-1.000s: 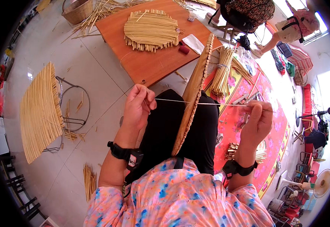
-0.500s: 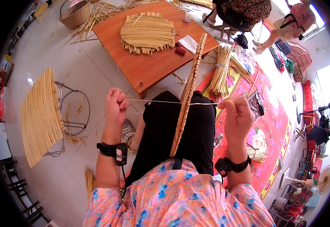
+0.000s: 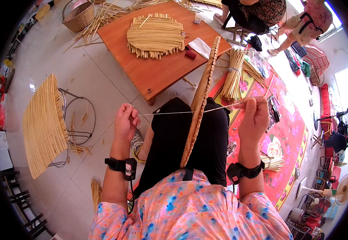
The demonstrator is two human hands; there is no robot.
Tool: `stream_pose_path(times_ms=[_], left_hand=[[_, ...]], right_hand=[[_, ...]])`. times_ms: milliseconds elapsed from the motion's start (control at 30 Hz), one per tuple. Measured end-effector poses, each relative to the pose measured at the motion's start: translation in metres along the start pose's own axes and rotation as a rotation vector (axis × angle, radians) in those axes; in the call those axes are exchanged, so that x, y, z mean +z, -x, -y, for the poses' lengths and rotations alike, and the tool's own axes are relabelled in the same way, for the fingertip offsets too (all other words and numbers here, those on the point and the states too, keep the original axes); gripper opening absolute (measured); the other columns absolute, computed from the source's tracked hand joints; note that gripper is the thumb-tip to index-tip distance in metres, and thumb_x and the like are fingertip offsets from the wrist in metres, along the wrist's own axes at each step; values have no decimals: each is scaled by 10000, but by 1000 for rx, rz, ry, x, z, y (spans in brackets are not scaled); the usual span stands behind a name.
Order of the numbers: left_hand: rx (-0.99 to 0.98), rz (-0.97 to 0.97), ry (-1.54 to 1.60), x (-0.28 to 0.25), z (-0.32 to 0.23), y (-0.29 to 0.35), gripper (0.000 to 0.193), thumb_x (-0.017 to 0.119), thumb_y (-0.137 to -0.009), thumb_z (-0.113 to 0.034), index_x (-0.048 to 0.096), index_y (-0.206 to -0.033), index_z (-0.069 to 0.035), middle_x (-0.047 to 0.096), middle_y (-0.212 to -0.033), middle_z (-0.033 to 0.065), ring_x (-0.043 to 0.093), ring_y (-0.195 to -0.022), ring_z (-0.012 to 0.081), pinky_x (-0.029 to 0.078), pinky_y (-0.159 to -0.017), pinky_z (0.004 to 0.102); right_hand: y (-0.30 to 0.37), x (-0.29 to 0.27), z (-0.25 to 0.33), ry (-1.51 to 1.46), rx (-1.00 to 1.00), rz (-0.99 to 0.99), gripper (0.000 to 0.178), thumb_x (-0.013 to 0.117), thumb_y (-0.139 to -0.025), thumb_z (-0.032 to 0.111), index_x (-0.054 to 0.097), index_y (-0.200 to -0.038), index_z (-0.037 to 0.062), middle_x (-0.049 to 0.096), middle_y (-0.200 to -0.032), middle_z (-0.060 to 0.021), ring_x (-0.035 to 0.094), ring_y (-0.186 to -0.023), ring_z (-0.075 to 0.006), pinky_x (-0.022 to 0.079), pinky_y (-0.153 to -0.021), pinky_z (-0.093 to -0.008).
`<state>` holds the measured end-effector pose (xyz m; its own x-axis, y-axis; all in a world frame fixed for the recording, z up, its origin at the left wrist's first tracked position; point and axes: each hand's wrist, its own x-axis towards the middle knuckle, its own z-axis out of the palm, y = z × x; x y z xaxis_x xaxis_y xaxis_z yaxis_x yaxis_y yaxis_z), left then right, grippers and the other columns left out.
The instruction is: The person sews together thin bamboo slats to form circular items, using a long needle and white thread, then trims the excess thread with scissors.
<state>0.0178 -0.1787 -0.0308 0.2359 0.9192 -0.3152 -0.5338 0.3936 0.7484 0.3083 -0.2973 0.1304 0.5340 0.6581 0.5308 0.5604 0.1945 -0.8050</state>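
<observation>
A panel of straw stalks (image 3: 200, 106), seen edge-on, stands upright between my thighs, its top leaning to the far right. A thin white cord (image 3: 166, 113) stretches from one side of it to the other and meets it near mid-length. On the left, my left hand (image 3: 125, 120) is closed on one end of the cord. My right hand (image 3: 254, 116) pinches the other end between thumb and fingers, held higher, so the cord slopes upward there. Neither hand touches the panel. Whether a needle is in my right fingers cannot be made out.
Ahead is a wooden table (image 3: 162, 78) bearing a rounded straw mat (image 3: 156, 35) and a dark red spool (image 3: 190, 55). Another straw panel (image 3: 44, 124) leans on a metal-framed stool (image 3: 90, 120) at left. Stalk bundles (image 3: 234, 76) lie on the red floral mat (image 3: 280, 120). People are at far right.
My left hand has come slightly nearer to me. My right hand has risen a little and moved right, so the cord's right part now slopes up.
</observation>
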Motion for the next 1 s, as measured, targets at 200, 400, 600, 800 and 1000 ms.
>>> stream_pose_path(times_ms=[200,400,600,800,1000], left_hand=[[-117,80,88,-4,18,-6,153,471,-1014,-222,465,-881,-147,435,-654,-30,365,-460,80,347,-493,252],[-124,40,31,-18,21,-10,155,494,-1005,-229,459,-873,-157,398,-629,-50,313,-434,62,310,-449,240],[-126,-212,27,-80,21,-26,125,514,-983,-228,471,-888,-159,424,-623,-56,379,-446,70,342,-451,248],[672,-254,-1465,-49,-14,-28,372,621,-851,-119,529,-1206,-54,529,-1185,110,587,-921,197,483,-786,317],[224,536,-772,119,-47,42,459,545,-842,61,534,-1291,-35,549,-1304,83,634,-789,135,510,-717,247]], right_hand=[[0,-5,12,122,-168,36,208,555,-971,130,544,-810,-1,658,-684,-65,637,-607,-111,458,-564,-228],[6,-5,4,233,-74,38,184,589,-950,140,568,-816,15,660,-649,-58,632,-582,-117,455,-551,-237],[14,3,0,192,-96,199,125,647,-885,69,598,-790,3,664,-658,-67,657,-602,-128,488,-545,-255],[15,-2,-4,45,11,339,80,672,-866,59,648,-833,-10,662,-678,-62,675,-633,-126,509,-577,-233],[20,-4,-8,-16,50,318,63,680,-855,52,673,-871,-9,678,-706,-82,677,-624,-128,506,-568,-236]])
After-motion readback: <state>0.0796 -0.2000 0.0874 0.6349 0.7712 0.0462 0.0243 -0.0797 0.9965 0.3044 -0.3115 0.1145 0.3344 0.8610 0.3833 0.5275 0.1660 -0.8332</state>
